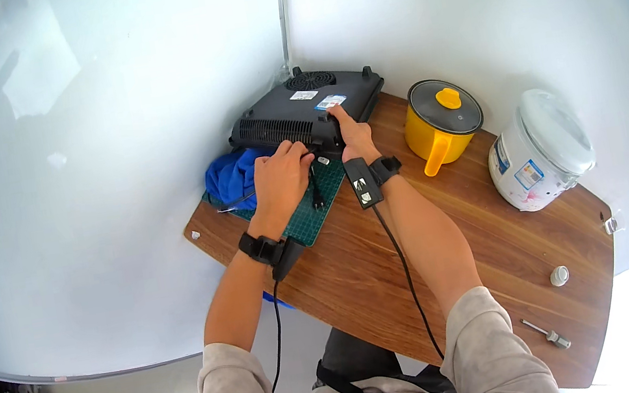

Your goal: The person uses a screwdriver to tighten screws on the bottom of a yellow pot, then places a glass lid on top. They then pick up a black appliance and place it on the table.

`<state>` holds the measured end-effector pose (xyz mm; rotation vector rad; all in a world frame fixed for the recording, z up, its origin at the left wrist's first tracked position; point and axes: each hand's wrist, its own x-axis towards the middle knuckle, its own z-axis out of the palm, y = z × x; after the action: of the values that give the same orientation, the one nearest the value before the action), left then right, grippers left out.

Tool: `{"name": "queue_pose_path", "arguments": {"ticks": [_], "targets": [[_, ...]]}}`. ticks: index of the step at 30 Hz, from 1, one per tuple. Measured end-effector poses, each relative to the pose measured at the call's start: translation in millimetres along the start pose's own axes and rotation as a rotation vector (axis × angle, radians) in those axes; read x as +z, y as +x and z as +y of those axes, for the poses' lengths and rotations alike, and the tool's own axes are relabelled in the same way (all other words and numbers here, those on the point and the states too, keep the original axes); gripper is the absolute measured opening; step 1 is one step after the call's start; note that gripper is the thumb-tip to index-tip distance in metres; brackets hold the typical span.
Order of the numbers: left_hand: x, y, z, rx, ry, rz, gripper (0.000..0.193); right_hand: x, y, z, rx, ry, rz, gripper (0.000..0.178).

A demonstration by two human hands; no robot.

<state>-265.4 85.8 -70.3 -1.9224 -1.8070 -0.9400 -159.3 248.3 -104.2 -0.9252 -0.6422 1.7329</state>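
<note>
At far left on the wooden table point(456, 256) we note a blue cloth point(228, 179) bunched on a green cutting mat point(310, 222). Our left hand point(279, 179) rests at the near edge of the upturned black induction cooker point(301, 112), fingers curled together around its black power cord point(316, 188), whose plug lies on the mat just beside the hand. The cooker sits in the far corner against the white walls, underside up, vent grille showing. Our right hand point(354, 137) lies on the cooker's underside, index finger stretched forward and pressing near a label, other fingers folded. Rightward stand a yellow kettle point(441, 123) and a white rice cooker point(537, 149); near the right edge lie a small white cap point(559, 275) and a screwdriver point(547, 334).
</note>
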Motion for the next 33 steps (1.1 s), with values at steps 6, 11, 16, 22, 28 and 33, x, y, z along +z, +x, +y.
{"name": "queue_pose_path", "arguments": {"ticks": [6,11,16,22,28,33], "targets": [[-18,-9,6,-0.022,-0.11,-0.058,0.013,4,-26,-12,-0.087,-0.22,0.091,0.086],[-43,-14,12,-0.015,-0.189,-0.077,0.018,13,-63,-35,-0.137,-0.169,0.054,0.087],[-74,-37,4,-0.085,-0.325,-0.016,0.022,13,-115,-61,-0.163,-0.111,-0.006,0.072],[-105,-64,-43,-0.369,-0.232,0.242,0.027,-5,-171,-92,-0.251,-0.089,-0.118,0.063],[-124,-51,-46,-0.661,-0.716,0.039,0.044,-22,-235,-118,-0.299,-0.049,-0.201,0.058],[-129,-55,-13,-0.662,-1.271,-0.171,0.064,-59,-290,-123,-0.391,-0.047,-0.176,0.056]]}}
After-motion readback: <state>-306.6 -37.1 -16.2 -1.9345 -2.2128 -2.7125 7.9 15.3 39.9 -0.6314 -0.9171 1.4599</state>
